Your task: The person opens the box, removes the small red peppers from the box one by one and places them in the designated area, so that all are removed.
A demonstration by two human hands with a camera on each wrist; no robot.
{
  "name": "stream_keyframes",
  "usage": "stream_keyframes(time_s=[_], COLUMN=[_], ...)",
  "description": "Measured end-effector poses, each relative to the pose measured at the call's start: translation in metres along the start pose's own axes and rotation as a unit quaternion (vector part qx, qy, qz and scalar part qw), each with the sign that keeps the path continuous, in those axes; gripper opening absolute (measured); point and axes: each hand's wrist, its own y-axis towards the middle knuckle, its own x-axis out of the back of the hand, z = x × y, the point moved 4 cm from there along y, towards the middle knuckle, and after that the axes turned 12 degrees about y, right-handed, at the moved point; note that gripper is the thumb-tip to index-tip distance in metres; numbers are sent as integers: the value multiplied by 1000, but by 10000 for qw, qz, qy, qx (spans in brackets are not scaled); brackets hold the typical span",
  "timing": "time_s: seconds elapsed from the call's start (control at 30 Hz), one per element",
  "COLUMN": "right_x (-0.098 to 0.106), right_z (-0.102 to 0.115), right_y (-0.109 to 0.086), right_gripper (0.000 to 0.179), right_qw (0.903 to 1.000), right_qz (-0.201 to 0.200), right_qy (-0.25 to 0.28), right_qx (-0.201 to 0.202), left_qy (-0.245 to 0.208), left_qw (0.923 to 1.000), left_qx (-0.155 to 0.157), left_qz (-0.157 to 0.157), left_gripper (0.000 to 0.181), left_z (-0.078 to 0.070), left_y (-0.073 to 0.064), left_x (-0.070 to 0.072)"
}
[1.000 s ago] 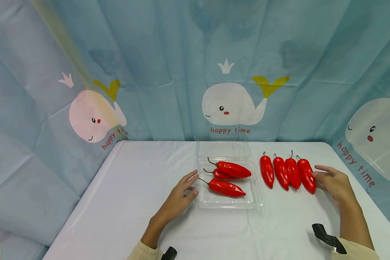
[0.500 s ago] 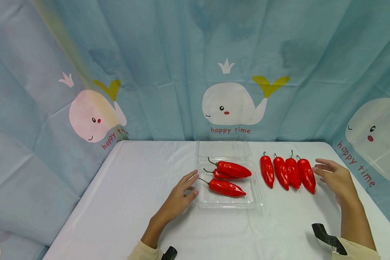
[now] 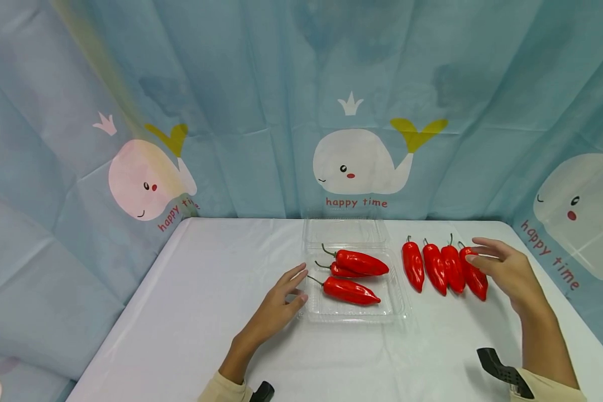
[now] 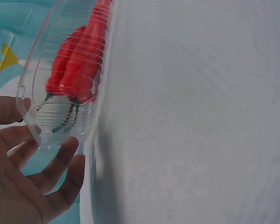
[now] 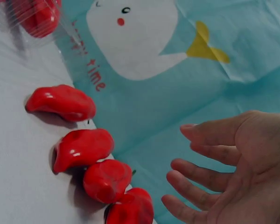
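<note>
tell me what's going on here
Seven red peppers are out on a white table. A person's left hand is at the left edge of an open clear container with three peppers inside; their right hand, holding nothing, hovers by the rightmost pepper in a row of four beside it.

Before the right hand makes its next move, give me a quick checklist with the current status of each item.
1. Right hand free: ok, fingers spread, holding nothing.
2. Rightmost loose chili pepper gripped: not ok, the right wrist view shows a gap between it and the hand.
3. Clear lid open: ok, lying back behind the tray.
4. Room in the clear plastic tray: ok, three peppers inside, bare floor at the front and right.
5. Left hand steadying the tray: cannot tell; it is at the left edge, pressure unclear.
</note>
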Motion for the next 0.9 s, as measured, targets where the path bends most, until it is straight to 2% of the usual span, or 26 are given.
stream_keyframes(time_s=[0.1, 0.37, 0.9], right_x=[-6, -22, -44], right_z=[6, 19, 38], right_y=[-2, -5, -13], right_gripper=[68, 66, 68], right_qw=[9999, 9984, 9934], right_qz=[128, 403, 928], right_qy=[79, -100, -6], right_qx=[58, 378, 682], left_qy=[0, 10, 14], left_qw=[10000, 10000, 10000], left_qx=[-1, -3, 37], left_qz=[10, -2, 15], left_gripper=[57, 57, 57], left_z=[0, 1, -2], left_y=[0, 0, -1], left_x=[0, 0, 1])
